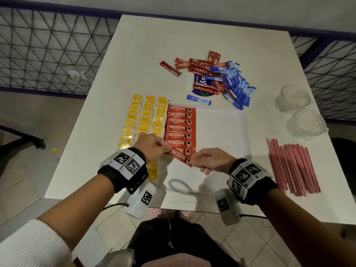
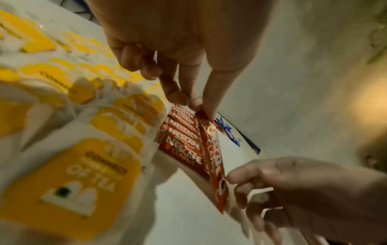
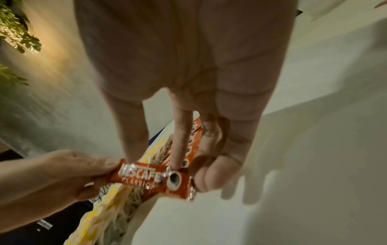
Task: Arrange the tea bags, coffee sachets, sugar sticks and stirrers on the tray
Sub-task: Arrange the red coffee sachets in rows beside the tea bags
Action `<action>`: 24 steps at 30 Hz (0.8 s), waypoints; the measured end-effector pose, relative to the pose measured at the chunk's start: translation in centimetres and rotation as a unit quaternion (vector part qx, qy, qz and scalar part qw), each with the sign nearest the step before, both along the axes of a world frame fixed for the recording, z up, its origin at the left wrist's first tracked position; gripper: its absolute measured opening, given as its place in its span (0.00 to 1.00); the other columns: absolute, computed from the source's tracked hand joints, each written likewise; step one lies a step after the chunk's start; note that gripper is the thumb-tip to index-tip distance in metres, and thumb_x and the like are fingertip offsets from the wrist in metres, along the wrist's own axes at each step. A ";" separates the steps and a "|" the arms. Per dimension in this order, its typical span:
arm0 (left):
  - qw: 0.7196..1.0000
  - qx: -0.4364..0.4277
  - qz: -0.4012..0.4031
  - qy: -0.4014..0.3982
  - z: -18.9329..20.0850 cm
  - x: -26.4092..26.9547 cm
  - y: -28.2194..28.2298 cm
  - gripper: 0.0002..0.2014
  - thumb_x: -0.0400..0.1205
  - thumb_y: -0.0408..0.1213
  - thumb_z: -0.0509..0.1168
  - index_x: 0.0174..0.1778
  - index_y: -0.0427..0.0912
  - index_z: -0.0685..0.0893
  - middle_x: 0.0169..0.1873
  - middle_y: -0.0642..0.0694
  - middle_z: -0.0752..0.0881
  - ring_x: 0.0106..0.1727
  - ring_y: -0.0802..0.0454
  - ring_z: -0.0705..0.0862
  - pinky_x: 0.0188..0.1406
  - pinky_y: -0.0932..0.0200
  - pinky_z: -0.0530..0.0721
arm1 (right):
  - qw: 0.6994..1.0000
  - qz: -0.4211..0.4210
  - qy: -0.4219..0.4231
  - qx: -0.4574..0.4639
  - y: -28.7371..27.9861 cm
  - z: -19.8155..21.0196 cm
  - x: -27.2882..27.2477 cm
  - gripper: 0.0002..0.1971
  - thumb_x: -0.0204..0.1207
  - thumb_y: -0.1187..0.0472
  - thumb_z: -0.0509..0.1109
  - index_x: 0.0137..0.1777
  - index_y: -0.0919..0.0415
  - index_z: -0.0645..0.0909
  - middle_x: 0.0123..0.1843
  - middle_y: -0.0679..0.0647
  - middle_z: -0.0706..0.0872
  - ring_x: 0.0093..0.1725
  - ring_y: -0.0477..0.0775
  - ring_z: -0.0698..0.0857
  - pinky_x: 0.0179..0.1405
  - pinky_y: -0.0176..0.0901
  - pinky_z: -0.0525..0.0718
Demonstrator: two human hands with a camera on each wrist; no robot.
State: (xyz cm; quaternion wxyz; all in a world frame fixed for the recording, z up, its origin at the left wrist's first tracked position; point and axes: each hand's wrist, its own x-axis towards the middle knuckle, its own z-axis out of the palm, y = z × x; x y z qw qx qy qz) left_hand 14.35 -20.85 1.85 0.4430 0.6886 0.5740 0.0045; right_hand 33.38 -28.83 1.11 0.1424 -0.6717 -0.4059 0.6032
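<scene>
The step in hand looks to be the coffee row: a red foil Nescafé coffee sachet [image 1: 181,157] is held by both ends just over the near end of a column of like red sachets [image 1: 181,128] laid side by side on the flat white rectangular tray [image 1: 221,132]. The left hand [image 1: 152,147] pinches its left end between thumb and fingertips, the other fingers curled; the right hand [image 1: 210,160] pinches the end printed with a cup, its remaining fingers loosely bent. The sachet sits skewed against the row, so the next move probably calls for turning it square and setting it down touching the last one. Yellow-tagged tea bags [image 1: 146,120] lie in columns just left of the sachets. A mixed heap of loose red sachets and blue sugar sticks [image 1: 231,81] waits beyond the tray, and red-and-white striped stirrers [image 1: 290,166] lie to its right, so much remains undone.
</scene>
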 end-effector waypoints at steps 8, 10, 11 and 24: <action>0.987 -0.111 0.031 -0.112 0.7 0.0 -0.2 0.07 0.81 0.40 0.66 0.37 0.44 0.82 0.47 0.47 0.83 0.54 0.52 0.80 0.57 0.61 0.72 | 0.996 -0.087 0.009 0.030 -1.0 -0.8 -0.4 0.11 0.76 0.63 0.69 0.55 0.60 0.71 0.42 0.54 0.78 0.35 0.49 0.81 0.32 0.38 0.83; 0.985 -0.119 0.020 -0.126 0.7 -0.1 -0.1 0.07 0.81 0.40 0.65 0.37 0.47 0.82 0.44 0.50 0.84 0.51 0.54 0.80 0.55 0.62 0.73 | 0.994 -0.105 0.024 0.037 -0.9 -0.7 -0.5 0.10 0.77 0.63 0.69 0.55 0.61 0.72 0.42 0.56 0.80 0.36 0.53 0.82 0.36 0.43 0.84; 0.984 -0.120 0.018 -0.131 0.7 -0.2 0.0 0.06 0.81 0.39 0.65 0.38 0.47 0.82 0.43 0.52 0.83 0.49 0.55 0.80 0.53 0.62 0.74 | 0.992 -0.118 0.031 0.040 -0.9 -0.6 -0.5 0.09 0.77 0.63 0.69 0.54 0.61 0.73 0.42 0.57 0.80 0.36 0.54 0.82 0.37 0.45 0.84; 0.987 -0.090 0.003 -0.136 -0.1 -0.8 -0.2 0.06 0.80 0.35 0.67 0.38 0.49 0.78 0.36 0.49 0.81 0.39 0.58 0.80 0.42 0.69 0.75 | 0.984 -0.169 0.031 0.041 -1.3 -0.5 0.0 0.02 0.78 0.67 0.66 0.47 0.66 0.77 0.33 0.58 0.80 0.29 0.50 0.80 0.29 0.35 0.83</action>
